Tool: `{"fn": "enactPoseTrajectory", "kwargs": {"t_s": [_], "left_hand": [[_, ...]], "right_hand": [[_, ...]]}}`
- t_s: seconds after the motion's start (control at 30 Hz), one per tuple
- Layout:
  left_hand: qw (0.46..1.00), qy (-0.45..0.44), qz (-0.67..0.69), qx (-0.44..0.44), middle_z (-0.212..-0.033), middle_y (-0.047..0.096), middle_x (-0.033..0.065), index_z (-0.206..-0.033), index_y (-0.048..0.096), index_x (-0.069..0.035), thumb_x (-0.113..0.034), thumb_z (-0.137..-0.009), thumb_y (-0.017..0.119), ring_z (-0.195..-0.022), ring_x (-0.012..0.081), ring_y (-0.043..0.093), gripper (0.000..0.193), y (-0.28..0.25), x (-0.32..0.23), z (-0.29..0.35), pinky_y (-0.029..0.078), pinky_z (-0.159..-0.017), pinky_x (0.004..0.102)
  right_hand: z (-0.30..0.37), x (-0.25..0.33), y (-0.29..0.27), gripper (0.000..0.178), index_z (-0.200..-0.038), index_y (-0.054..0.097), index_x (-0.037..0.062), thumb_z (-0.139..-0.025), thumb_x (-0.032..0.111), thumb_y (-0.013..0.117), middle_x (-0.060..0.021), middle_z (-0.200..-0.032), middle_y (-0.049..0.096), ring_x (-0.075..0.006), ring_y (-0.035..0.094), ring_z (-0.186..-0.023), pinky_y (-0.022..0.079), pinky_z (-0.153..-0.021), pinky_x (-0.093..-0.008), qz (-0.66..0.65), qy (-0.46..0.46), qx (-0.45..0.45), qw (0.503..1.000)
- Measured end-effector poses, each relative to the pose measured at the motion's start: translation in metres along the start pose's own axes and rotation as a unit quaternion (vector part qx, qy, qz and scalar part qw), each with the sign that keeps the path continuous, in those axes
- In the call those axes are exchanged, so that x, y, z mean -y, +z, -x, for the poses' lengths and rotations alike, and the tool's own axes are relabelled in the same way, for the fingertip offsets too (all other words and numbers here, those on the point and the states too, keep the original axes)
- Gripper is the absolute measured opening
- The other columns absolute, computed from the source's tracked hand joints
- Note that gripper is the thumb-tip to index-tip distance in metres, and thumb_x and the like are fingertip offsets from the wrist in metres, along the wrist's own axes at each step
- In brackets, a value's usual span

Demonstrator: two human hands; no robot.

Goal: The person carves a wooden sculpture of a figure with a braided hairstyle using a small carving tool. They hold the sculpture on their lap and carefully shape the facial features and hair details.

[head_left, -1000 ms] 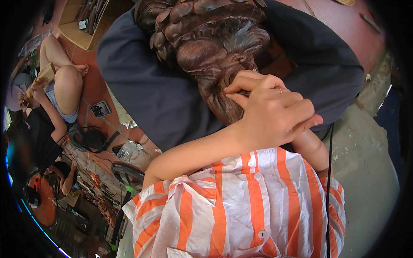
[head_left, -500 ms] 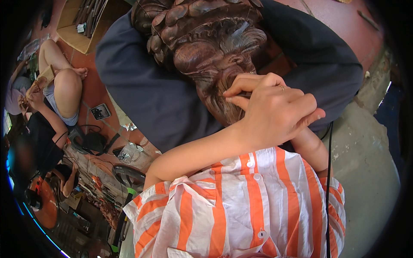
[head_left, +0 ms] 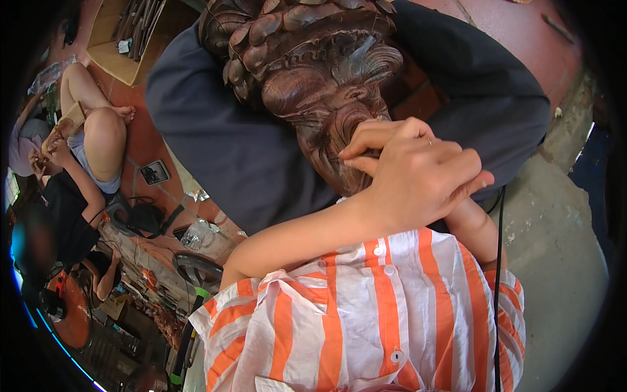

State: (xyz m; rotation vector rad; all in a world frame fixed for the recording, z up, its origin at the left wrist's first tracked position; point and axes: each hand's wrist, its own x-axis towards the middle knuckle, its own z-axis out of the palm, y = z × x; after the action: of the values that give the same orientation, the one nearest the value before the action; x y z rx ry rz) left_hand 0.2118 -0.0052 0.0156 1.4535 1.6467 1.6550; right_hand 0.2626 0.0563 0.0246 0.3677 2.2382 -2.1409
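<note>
A dark reddish-brown wooden carving (head_left: 307, 91), with deep swirls and rounded lobes, lies between my legs in dark trousers (head_left: 228, 137). My left hand (head_left: 421, 166) is over its narrow near end. The thumb and forefinger are closed in a pinch at the carved surface; what they hold, if anything, is too small to make out. A thin ring (head_left: 430, 141) circles one finger. Behind the left hand, my right hand is almost wholly covered; only the right forearm (head_left: 480, 228) shows clearly, so its fingers cannot be read.
On the left, another person (head_left: 98, 140) sits on the red tiled floor, holding a piece of light wood (head_left: 72, 117). A cardboard box (head_left: 108, 59) of dark sticks stands at the far left. A phone (head_left: 154, 172) and a clear plastic cup (head_left: 199, 234) lie nearer. A black cable (head_left: 500, 274) hangs at right.
The carving has shifted very slightly, and my left hand has dipped a little with its pinch kept. At the left, the other person's hands and wood have moved slightly.
</note>
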Motion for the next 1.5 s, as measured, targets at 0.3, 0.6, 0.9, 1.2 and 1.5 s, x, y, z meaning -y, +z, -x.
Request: {"fn": "enactPoseTrajectory", "kwargs": {"t_s": [0.3, 0.6, 0.9, 1.2, 1.5], "left_hand": [[0.999, -0.025, -0.031, 0.003, -0.058, 0.054, 0.0042, -0.067, 0.054, -0.008, -0.03, -0.081, 0.07, -0.05, 0.0241, 0.048, 0.03, 0.006, 0.0, 0.0, 0.034, -0.061, 0.0337], [1.0, -0.007, 0.0, 0.009, -0.057, 0.053, 0.0049, -0.068, 0.054, -0.008, -0.031, -0.082, 0.069, -0.049, 0.0256, 0.047, 0.031, 0.0, 0.002, -0.007, 0.034, -0.06, 0.034], [0.999, -0.016, -0.031, -0.011, -0.058, 0.054, 0.0052, -0.067, 0.054, -0.008, -0.032, -0.083, 0.069, -0.049, 0.0265, 0.046, 0.033, 0.004, 0.001, -0.003, 0.034, -0.06, 0.034], [0.999, -0.037, -0.005, 0.01, -0.058, 0.058, 0.0067, -0.062, 0.051, -0.009, -0.033, -0.073, 0.069, -0.052, 0.0264, 0.05, 0.032, -0.003, -0.004, -0.005, 0.035, -0.061, 0.0355], [0.999, -0.051, -0.018, -0.001, -0.06, 0.059, 0.0086, -0.062, 0.052, -0.01, -0.035, -0.072, 0.069, -0.053, 0.0267, 0.05, 0.032, 0.001, -0.009, -0.003, 0.035, -0.06, 0.0358]], "right_hand": [[0.001, -0.009, 0.006, 0.029, -0.099, 0.06, -0.0025, -0.081, 0.018, 0.07, -0.0133, -0.098, 0.061, -0.0249, 0.057, -0.094, 0.046, -0.086, -0.0333, 0.021, -0.01, -0.033, 0.999], [0.0, -0.014, 0.007, 0.026, -0.095, 0.061, -0.0031, -0.08, 0.015, 0.07, -0.0134, -0.097, 0.061, -0.0244, 0.057, -0.094, 0.046, -0.085, -0.0327, 0.018, -0.031, -0.037, 0.999], [0.004, -0.031, 0.015, 0.027, -0.097, 0.06, -0.0037, -0.081, 0.016, 0.069, -0.0144, -0.098, 0.061, -0.0265, 0.057, -0.098, 0.046, -0.087, -0.0339, -0.046, -0.014, -0.064, 0.997], [0.002, -0.017, 0.03, 0.026, -0.096, 0.06, -0.0028, -0.08, 0.015, 0.069, -0.0128, -0.094, 0.061, -0.0264, 0.058, -0.094, 0.046, -0.085, -0.0349, -0.005, -0.007, -0.124, 0.992], [-0.002, -0.011, 0.006, 0.026, -0.096, 0.06, -0.0024, -0.079, 0.015, 0.07, -0.0123, -0.095, 0.062, -0.0257, 0.058, -0.092, 0.046, -0.083, -0.0346, 0.039, -0.005, -0.017, 0.999]]}}
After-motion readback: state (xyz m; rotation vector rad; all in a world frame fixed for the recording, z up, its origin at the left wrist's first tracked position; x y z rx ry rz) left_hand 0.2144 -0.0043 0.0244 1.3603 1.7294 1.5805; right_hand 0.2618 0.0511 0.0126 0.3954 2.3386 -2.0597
